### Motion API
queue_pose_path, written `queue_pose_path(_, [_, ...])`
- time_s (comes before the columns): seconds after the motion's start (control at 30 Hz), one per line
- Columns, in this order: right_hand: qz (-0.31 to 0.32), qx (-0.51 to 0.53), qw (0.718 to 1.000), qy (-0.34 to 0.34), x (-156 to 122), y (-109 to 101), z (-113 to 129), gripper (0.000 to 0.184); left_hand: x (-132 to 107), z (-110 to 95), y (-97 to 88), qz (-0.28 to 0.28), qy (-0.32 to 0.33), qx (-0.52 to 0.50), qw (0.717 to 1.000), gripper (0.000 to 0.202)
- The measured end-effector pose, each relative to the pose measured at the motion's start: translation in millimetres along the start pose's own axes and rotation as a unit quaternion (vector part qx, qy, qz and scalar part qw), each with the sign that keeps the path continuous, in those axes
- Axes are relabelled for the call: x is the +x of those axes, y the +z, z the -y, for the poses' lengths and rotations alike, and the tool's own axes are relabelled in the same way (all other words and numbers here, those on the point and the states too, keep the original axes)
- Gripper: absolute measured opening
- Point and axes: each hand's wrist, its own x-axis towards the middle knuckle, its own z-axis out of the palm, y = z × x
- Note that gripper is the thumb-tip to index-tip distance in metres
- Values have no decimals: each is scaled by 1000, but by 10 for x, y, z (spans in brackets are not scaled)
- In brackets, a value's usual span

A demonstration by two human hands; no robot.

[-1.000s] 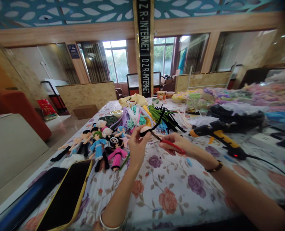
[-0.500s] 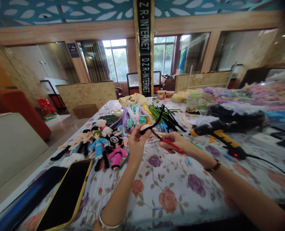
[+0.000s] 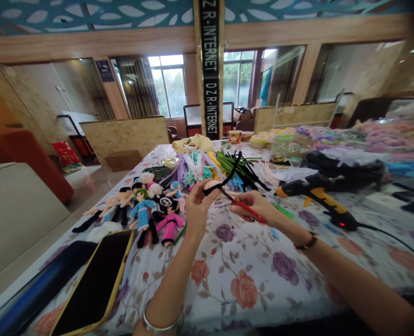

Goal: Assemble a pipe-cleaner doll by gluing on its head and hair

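Observation:
Pinched in my left hand (image 3: 197, 212) is a small pale round piece (image 3: 211, 184) with a black fuzzy pipe cleaner (image 3: 235, 169) across it. One long end of the pipe cleaner sticks up to the right. My right hand (image 3: 259, 205) is closed around red-handled scissors (image 3: 249, 212). Their dark blades lie against the black pipe cleaner near my left fingertips; whether they cut into it I cannot tell. To the left lie several small fuzzy dolls, among them one in a blue robe (image 3: 143, 212) and one in pink (image 3: 171, 226).
Bundles of coloured pipe cleaners (image 3: 198, 168) lie behind my hands. On the right rests a black and yellow glue gun (image 3: 324, 198), its red light lit and its cord trailing. A yellow-cased phone (image 3: 94, 284) and a dark blue case (image 3: 42, 289) occupy the left front of the flowered tablecloth (image 3: 228, 280).
Very little differs. My right hand and the scissors have shifted slightly left; the left hand keeps its hold on the pale piece and black pipe cleaner.

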Motion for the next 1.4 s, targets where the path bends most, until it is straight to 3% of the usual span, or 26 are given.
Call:
queue_pose_path(0.17, [6, -24, 1000, 0, -25, 10, 52, 35, 0, -15, 1, -3, -5, -4, 1000, 34])
queue_pose_path(0.43, [27, -147, 989, -8, -6, -41, 50, 40, 22, 40, -50, 1, -1, 28, 1000, 33])
queue_pose_path(0.97, [40, 7, 999, 13, 38, 49, -196, 43, 60, 89, -79, -12, -65, 52, 996, 33])
queue_pose_path(1.2, [85, -10, 996, -9, 40, 68, -209, 45, 62, 93, -86, -18, -83, 64, 994, 31])
queue_pose_path(1.4, [172, -20, 984, -32, 50, 0, -181, 52, 74, 94, -101, -18, -80, 78, 994, 32])
